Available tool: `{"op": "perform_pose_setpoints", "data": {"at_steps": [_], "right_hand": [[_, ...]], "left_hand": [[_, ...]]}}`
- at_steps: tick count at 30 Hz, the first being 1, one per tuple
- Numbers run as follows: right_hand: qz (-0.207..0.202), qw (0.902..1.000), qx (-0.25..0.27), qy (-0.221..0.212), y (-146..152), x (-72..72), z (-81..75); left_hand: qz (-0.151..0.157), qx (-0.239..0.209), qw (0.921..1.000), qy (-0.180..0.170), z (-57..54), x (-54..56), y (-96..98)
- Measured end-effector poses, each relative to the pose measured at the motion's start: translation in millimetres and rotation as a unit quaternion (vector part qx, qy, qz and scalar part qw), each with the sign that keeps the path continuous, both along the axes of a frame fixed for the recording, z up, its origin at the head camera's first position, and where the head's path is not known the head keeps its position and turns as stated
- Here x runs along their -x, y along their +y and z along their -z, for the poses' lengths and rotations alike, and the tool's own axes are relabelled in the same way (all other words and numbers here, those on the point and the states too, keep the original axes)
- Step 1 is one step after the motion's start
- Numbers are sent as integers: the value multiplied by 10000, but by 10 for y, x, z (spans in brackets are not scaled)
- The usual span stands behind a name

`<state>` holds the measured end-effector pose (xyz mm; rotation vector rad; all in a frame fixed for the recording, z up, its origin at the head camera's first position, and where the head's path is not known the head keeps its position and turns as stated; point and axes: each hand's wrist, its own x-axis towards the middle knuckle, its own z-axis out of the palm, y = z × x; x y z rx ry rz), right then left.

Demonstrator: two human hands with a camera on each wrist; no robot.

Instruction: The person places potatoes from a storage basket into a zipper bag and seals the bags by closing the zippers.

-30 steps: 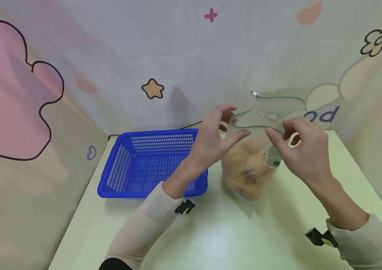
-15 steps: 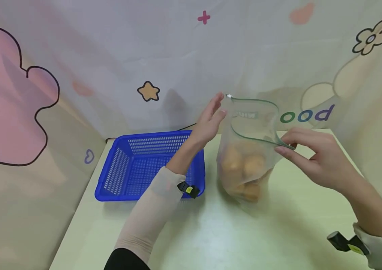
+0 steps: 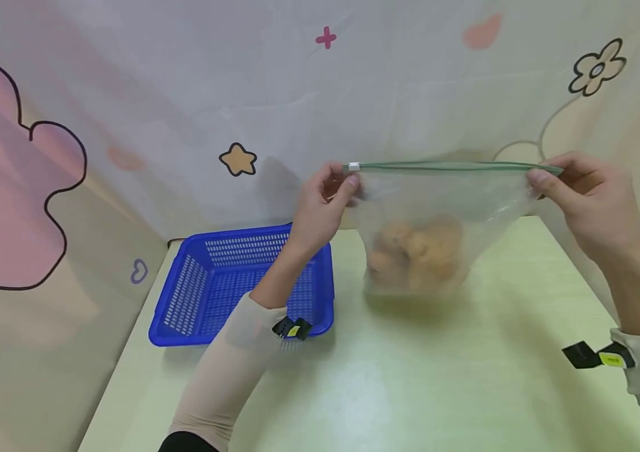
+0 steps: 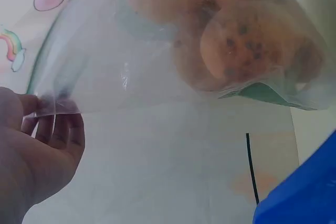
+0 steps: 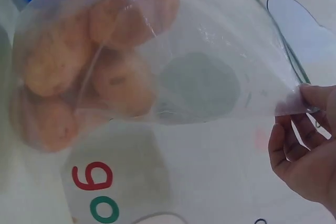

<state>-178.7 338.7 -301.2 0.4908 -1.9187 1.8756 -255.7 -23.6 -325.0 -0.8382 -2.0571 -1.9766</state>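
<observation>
A clear zip bag (image 3: 418,201) with a green seam along its top and a white slider (image 3: 353,166) hangs between both hands, stretched wide. Several round golden-brown lumps, like bread rolls (image 3: 421,251), lie in its bottom; dark spots show on one roll (image 4: 252,43) in the left wrist view. My left hand (image 3: 322,201) pinches the top left corner beside the slider. At the opposite top corner, my right hand (image 3: 593,194) pinches the end of the green seam between thumb and fingers. The seam's two edges lie close together. A shadow falls on the table below the bag.
Left of the bag, a blue plastic basket (image 3: 184,298) with slotted walls stands on the pale table (image 3: 387,376), partly hidden by my left forearm. Behind the table hangs a printed cloth (image 3: 410,81). A dark cable (image 3: 174,242) runs behind the basket.
The bag's mouth, wide apart earlier, is now drawn into a straight line. My right hand has moved right and up with its corner. My left hand has come to grip the slider corner.
</observation>
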Motion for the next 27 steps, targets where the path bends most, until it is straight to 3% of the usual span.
{"op": "perform_pose_setpoints", "data": {"at_steps": [2, 5, 8, 9, 11, 13, 15, 17, 19, 23, 27], "right_hand": [[153, 9997, -37, -208, 44, 50, 21], [415, 9970, -276, -598, 75, 152, 135], [1123, 9861, -860, -870, 15, 245, 270], [1484, 9796, -1046, -862, -37, 258, 294], [2355, 9571, -1588, -568, -186, 257, 300], [3011, 9341, -1916, 49, -371, 227, 240], [3321, 9120, -2221, 927, -597, 192, 140], [2991, 9018, -2608, 1712, -834, 144, 27], [2304, 8972, -3069, 2184, -1069, 99, -68], [1275, 8765, -4042, 2281, -1438, 26, -138], [1165, 8526, -4487, 2412, -1572, -9, -94]], "left_hand": [[34, 125, 9999, 24, 3, -76, -53], [65, 392, 9992, 4, 93, -115, -74], [-35, 474, 9988, -113, 200, -118, -65], [-74, 464, 9988, -128, 227, -118, -61], [-118, 395, 9991, -109, 256, -128, -52], [-93, 348, 9993, -86, 258, -146, -33], [-39, 330, 9994, -98, 246, -176, -12], [29, 323, 9994, -144, 230, -216, 9], [90, 326, 9992, -193, 216, -262, 30], [284, 411, 9987, -109, 189, -360, 61], [568, 530, 9970, 8, 169, -422, 64]]}}
